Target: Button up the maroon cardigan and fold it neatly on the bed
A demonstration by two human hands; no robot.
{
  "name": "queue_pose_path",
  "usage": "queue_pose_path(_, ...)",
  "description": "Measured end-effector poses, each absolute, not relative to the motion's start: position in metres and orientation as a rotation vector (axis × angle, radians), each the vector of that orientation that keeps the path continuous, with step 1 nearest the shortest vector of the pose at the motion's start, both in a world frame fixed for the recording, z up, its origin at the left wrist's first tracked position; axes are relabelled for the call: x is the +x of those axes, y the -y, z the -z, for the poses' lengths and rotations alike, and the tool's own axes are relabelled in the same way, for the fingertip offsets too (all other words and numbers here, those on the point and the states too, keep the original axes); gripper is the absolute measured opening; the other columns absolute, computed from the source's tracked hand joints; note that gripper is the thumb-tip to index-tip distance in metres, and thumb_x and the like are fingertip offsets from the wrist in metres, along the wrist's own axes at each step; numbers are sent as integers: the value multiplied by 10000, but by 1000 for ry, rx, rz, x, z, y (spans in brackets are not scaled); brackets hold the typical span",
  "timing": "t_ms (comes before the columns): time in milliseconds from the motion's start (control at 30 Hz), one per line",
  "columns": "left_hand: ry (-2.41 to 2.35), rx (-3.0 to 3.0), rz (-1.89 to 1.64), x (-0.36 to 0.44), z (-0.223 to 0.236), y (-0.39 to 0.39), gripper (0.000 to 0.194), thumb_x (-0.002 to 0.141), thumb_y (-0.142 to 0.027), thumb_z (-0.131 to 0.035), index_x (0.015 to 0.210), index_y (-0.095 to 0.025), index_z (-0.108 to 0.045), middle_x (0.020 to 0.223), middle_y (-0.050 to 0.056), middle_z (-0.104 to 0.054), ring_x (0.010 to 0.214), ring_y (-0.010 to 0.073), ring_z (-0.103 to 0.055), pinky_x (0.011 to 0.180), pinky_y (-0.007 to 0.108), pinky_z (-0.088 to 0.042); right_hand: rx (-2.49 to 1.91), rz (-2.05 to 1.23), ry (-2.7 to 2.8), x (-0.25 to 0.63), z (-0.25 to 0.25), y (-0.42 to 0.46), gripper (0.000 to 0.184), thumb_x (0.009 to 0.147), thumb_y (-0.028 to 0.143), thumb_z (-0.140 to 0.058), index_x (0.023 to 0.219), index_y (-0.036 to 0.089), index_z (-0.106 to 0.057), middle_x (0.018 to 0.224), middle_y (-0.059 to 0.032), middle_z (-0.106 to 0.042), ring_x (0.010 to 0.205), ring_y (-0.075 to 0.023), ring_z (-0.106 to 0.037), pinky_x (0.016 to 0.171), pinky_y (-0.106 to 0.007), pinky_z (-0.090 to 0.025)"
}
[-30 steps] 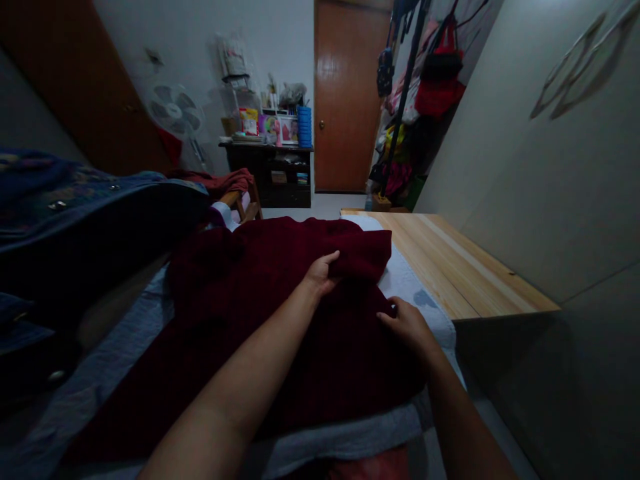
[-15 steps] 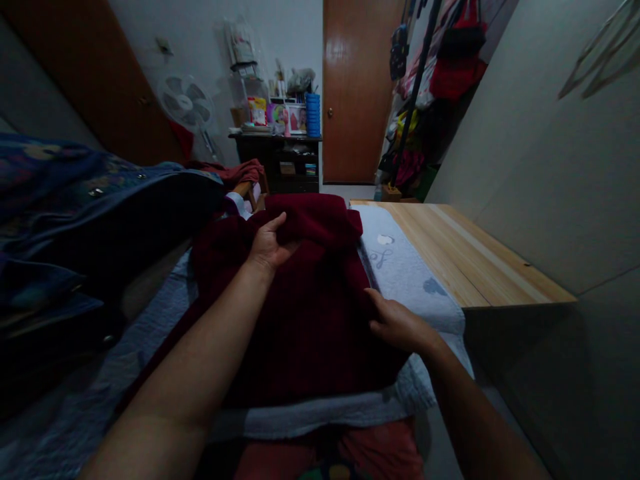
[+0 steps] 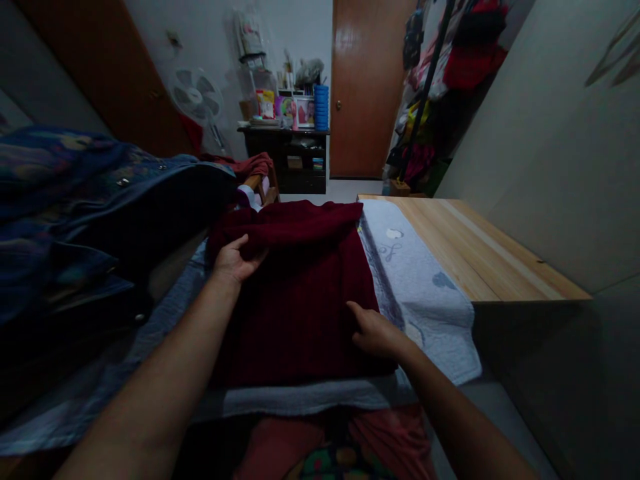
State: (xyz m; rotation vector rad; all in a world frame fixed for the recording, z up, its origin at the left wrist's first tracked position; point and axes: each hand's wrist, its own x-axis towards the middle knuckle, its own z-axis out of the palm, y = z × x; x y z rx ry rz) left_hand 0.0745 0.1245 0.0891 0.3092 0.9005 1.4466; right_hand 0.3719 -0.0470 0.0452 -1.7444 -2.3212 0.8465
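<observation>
It's dim in here, the light cool and greyish. Pale wooden boards (image 3: pixel 445 240) catch plenty of it, with deep shadow beneath; the back door (image 3: pixel 367 87) has a faint sheen. The maroon cloth (image 3: pixel 305 293) sinks nearly black toward its near edge. Toward the sides everything stretches and leans, and the fan (image 3: pixel 197 99) looks soft.

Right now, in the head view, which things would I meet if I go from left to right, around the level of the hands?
Blue denim garment, left hand, dark red cloth, right hand, pale patterned blanket, wooden board.
</observation>
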Motion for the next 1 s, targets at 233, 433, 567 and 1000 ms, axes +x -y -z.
queue_pose_path(233, -688, 448, -1640, 48, -109, -123, 241, 920, -160, -387, 862, -218, -613, 970, 11, -720, 928, 155, -672, 816, 346, -556, -1539, -1046, 2079, 383, -52, 45, 691, 699, 135, -494, 1385, 153, -411, 1150, -77, -647, 960, -193, -604, 835, -294, -461)
queue_pose_path(433, -1148, 702, -1523, 36, -75, -110, 96, 801, -201, -570, 895, -219, -584, 1019, 36, -665, 1002, 187, -631, 835, 317, -512, -1590, -1079, 2158, 378, -33, 48, 669, 777, 249, -552, 1403, 84, -380, 1037, -105, -666, 892, -208, -615, 805, -321, -469)
queue_pose_path(567, -1611, 1496, -1283, 54, -51, -103, 496, 612, -307, -759, 1074, -251, -589, 1302, 75, -521, 1249, 278, -459, 1058, 437, -336, -1608, -1018, 2227, 373, -31, 53, 848, 760, 460, -625, 1435, 46, -325, 1340, -220, -510, 1184, -297, -522, 976, -401, -411)
queue_pose_path(1000, -1981, 2443, -31, 104, -18, -98, 351, 835, -192, -444, 1153, -208, -592, 1094, 130, -673, 998, 291, -634, 878, 411, -441, -1681, -870, 2268, 367, -23, 55, 777, 677, 112, -495, 1431, 16, -337, 1407, -207, -463, 1279, -261, -466, 1059, -362, -364)
